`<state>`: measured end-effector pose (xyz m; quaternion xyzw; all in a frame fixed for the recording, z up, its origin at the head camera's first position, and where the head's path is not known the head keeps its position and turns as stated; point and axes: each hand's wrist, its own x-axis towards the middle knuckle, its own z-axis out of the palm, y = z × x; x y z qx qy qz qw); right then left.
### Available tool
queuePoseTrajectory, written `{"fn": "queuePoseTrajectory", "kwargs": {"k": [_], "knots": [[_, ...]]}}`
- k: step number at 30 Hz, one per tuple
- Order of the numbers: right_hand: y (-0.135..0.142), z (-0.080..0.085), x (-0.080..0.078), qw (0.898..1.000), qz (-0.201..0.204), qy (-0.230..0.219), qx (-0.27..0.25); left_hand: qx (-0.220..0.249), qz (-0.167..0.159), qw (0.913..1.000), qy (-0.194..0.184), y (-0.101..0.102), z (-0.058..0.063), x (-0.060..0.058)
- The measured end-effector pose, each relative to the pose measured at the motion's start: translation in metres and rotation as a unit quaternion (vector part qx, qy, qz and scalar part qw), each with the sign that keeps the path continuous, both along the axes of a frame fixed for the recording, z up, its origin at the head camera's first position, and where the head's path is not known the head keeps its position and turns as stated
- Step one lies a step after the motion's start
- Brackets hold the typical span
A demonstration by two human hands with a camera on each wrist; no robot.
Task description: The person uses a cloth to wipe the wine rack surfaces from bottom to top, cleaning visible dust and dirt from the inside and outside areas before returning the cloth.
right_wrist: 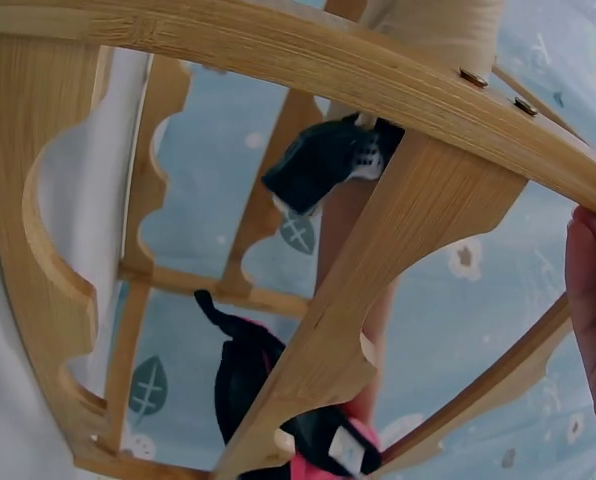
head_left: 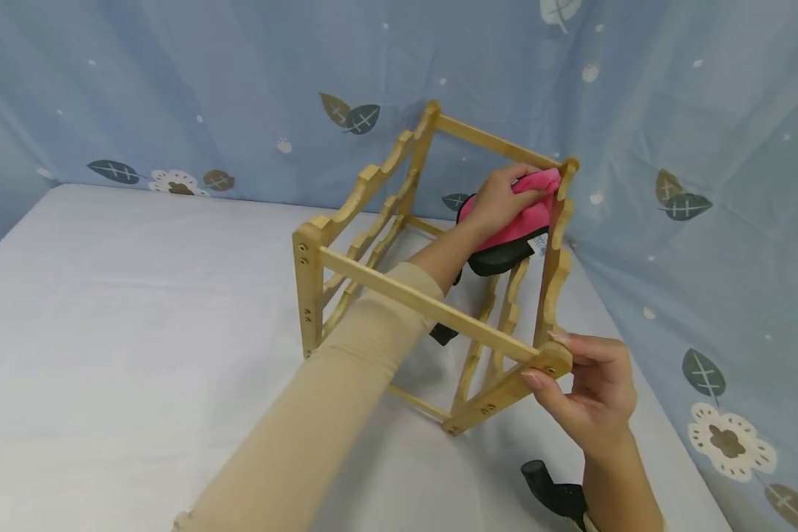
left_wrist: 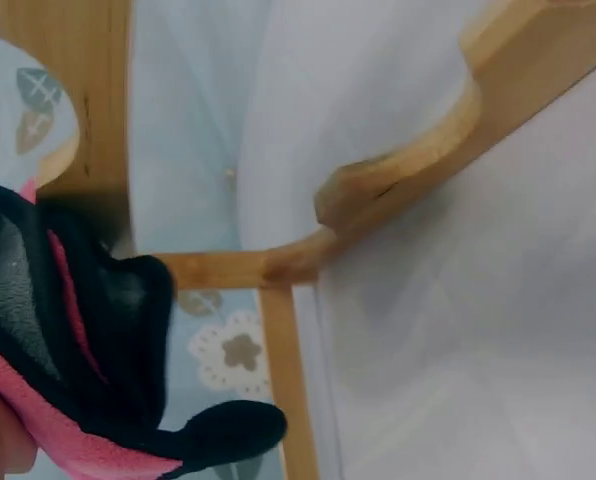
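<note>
And here, a blue curtain (head_left: 239, 89) is hung round the back and both sides, leaves (head_left: 703, 373) and flowers (head_left: 731, 442) printed across it; below, a white sheet (head_left: 106, 332) is spread, softly lit.

My beige-sleeved left arm (head_left: 319, 399) extends from the near edge to the far side, right of centre, where my left hand (head_left: 500, 201) grips with bent fingers (head_left: 530, 196). At near right, my bare right forearm (head_left: 617, 480) angles up to my right hand (head_left: 595, 395), thumb (head_left: 550, 396) and index finger (head_left: 587, 344) pinching.
</note>
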<state>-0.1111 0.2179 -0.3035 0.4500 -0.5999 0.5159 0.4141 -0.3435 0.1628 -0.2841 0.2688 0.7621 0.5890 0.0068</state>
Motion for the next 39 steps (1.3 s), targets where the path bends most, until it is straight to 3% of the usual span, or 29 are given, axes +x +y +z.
{"fn": "queuePoseTrajectory", "kwargs": {"k": [7,14,20,25,30,32,36,39], "knots": [[-0.004,0.000,0.002,1.000,0.010,-0.001,-0.014,-0.017,0.068,0.9975,-0.008,0.004,0.000,-0.007],[-0.005,0.002,0.002,1.000,0.019,-0.005,-0.018,0.002,0.097,0.9953,-0.002,-0.011,-0.002,-0.015],[-0.005,0.002,0.000,0.999,0.031,-0.001,-0.009,0.057,0.176,0.9828,-0.002,-0.037,-0.007,-0.023],[-0.004,0.002,0.000,0.999,0.033,0.001,-0.005,0.122,0.243,0.9620,-0.025,-0.056,-0.008,-0.030],[-0.002,0.000,0.002,0.999,0.037,0.003,-0.011,0.151,0.303,0.9393,-0.054,-0.055,-0.008,-0.028],[-0.001,0.000,0.002,0.999,0.039,0.001,-0.011,0.156,0.341,0.9256,-0.050,-0.051,-0.008,-0.027],[0.000,-0.003,0.002,0.999,0.039,-0.004,-0.005,0.156,0.429,0.8887,-0.038,-0.045,-0.011,-0.026],[0.001,-0.004,0.002,0.999,0.039,-0.006,0.001,0.164,0.459,0.8725,-0.033,-0.046,-0.014,-0.028]]}}
